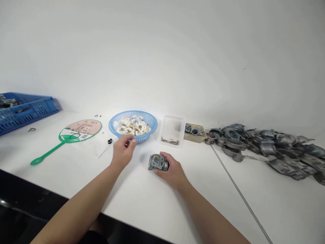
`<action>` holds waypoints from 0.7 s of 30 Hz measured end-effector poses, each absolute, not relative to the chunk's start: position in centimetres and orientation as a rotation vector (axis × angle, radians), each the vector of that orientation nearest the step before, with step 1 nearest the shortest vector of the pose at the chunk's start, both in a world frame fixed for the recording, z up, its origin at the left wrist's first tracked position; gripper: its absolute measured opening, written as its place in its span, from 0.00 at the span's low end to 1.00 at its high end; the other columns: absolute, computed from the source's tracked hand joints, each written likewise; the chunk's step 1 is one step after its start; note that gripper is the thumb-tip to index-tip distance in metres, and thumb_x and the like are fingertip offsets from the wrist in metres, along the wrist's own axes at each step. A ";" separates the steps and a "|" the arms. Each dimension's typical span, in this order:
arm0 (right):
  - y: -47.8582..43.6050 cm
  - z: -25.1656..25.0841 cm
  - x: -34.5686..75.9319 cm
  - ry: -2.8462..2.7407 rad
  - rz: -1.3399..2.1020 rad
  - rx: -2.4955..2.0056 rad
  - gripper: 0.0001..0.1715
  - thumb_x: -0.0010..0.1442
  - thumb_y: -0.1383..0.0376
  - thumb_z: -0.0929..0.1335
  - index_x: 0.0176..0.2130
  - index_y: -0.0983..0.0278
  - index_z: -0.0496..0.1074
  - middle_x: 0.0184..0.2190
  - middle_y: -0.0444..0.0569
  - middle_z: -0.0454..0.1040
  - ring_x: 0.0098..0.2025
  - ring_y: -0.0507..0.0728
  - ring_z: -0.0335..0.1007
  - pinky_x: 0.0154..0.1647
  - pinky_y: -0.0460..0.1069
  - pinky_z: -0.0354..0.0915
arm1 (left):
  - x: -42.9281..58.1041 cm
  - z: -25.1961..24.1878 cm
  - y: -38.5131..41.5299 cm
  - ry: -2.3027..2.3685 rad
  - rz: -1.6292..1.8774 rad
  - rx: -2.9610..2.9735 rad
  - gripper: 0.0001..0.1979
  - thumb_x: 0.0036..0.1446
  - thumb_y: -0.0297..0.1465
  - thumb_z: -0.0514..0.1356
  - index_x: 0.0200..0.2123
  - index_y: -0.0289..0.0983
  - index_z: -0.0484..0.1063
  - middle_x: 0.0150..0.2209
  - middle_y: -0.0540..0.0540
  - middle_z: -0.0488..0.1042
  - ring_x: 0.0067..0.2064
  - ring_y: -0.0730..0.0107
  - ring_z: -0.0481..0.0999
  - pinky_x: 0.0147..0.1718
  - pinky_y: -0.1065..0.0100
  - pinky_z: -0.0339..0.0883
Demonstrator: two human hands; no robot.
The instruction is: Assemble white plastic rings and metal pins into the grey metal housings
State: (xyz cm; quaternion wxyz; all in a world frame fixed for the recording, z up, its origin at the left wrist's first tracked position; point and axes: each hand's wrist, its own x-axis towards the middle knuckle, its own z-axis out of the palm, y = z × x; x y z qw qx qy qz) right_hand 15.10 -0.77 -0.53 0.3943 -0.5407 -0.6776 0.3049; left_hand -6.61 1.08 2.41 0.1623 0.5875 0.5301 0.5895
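Observation:
My right hand (173,170) is closed around a grey metal carburetor (157,162), gripping its right side just above the white table. The carburetor's open underside faces up, with brass-coloured parts inside. My left hand (123,151) is at the front rim of a round blue plastic basket (113,126), its fingers curled toward the thumb. Whatever lies between those fingertips is hidden or too small to name. Many white, curved plastic pieces (133,124) with small metal parts fill the basket. A thin white stick (105,150) lies by my left wrist.
Right of the basket stand a clear plastic box (172,130) with metal pins and a yellowish tray (195,136) of metal parts. Grey castings (266,147) are heaped at right, near a long metal rod (238,189). Leftward lie a green-handled fan (81,130) and a blue crate (30,112).

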 end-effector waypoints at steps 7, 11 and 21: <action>-0.8 -0.1 15.4 -1.728 0.788 -1.395 0.36 0.41 0.61 0.72 0.51 0.60 0.65 0.44 0.49 0.73 0.44 0.60 0.70 0.47 0.56 0.66 | -10.6 9.2 9.4 1.955 0.909 2.113 0.20 0.57 0.38 0.49 0.49 0.37 0.69 0.44 0.44 0.75 0.41 0.64 0.74 0.40 0.67 0.66; -0.8 -0.2 15.4 -1.697 0.771 -1.387 0.35 0.41 0.62 0.71 0.51 0.60 0.66 0.43 0.49 0.73 0.44 0.60 0.70 0.47 0.56 0.65 | -9.6 9.3 13.9 1.849 0.399 2.281 0.18 0.42 0.29 0.61 0.40 0.40 0.76 0.43 0.44 0.77 0.45 0.56 0.73 0.44 0.65 0.65; -0.5 -0.4 15.7 -1.705 0.773 -1.426 0.35 0.40 0.64 0.70 0.51 0.60 0.65 0.44 0.48 0.73 0.44 0.60 0.70 0.49 0.55 0.64 | -6.1 6.8 17.1 1.682 -0.021 2.352 0.32 0.34 0.25 0.64 0.49 0.42 0.71 0.50 0.41 0.72 0.49 0.47 0.71 0.47 0.55 0.64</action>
